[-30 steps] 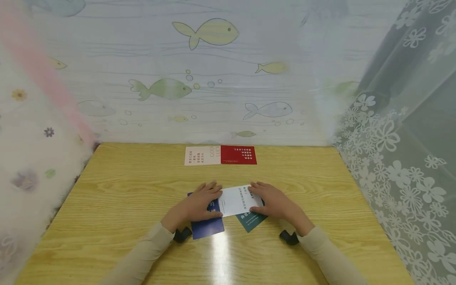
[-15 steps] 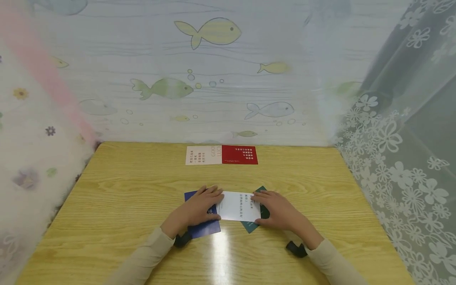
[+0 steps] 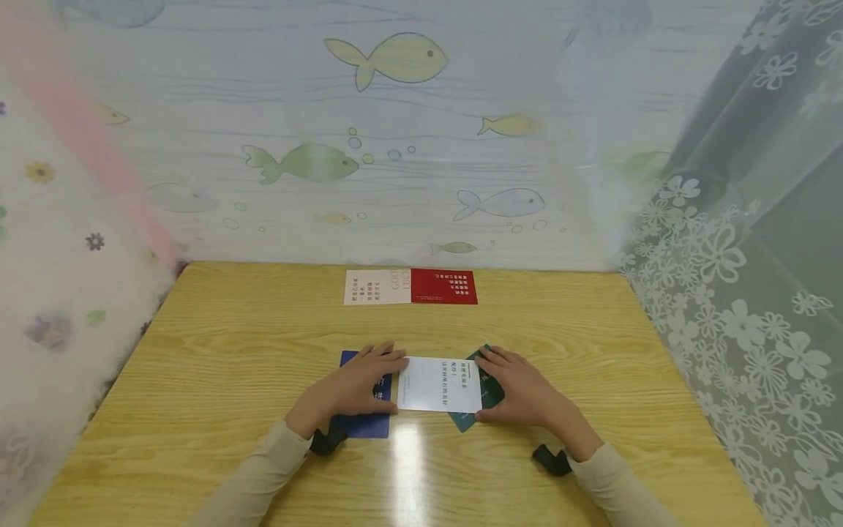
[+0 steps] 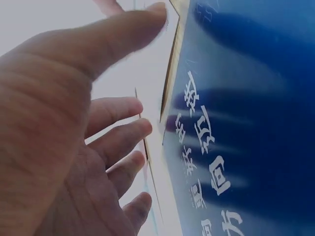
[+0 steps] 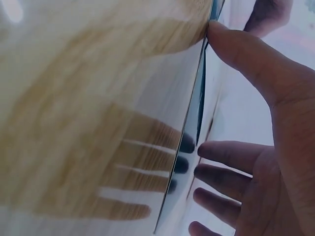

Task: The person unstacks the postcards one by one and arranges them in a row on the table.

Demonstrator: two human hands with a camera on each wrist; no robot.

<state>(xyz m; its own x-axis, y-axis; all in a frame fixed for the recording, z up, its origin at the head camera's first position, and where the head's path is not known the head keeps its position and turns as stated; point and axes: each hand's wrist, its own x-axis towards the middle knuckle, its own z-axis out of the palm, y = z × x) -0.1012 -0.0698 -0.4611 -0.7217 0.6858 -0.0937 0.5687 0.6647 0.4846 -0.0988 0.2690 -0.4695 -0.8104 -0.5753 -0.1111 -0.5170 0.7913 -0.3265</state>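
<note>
A white card [image 3: 437, 386] printed with Chinese characters lies between both hands in the head view, partly over a teal card [image 3: 490, 388]. My left hand [image 3: 350, 388] lies over a dark blue card [image 3: 366, 426], its fingertips at the white card's left edge. In the left wrist view the fingers are loosely extended beside the blue card [image 4: 261, 128]. My right hand [image 3: 523, 391] is spread at the white card's right end, over part of the teal card. In the right wrist view, the right thumb [image 5: 236, 46] touches a card edge; the other fingers stay relaxed.
A cream card [image 3: 375, 287] and a red card [image 3: 444, 286] lie side by side near the back of the wooden table [image 3: 263, 329]. A fish-patterned curtain [image 3: 408, 146] hangs behind, with lace [image 3: 737, 329] on the right. Black wrist devices sit under both wrists.
The white card has shifted slightly toward me and straightened. The blue card has slid left with my left hand and turned straighter. My right hand has drawn back rightward, uncovering the white card's print.
</note>
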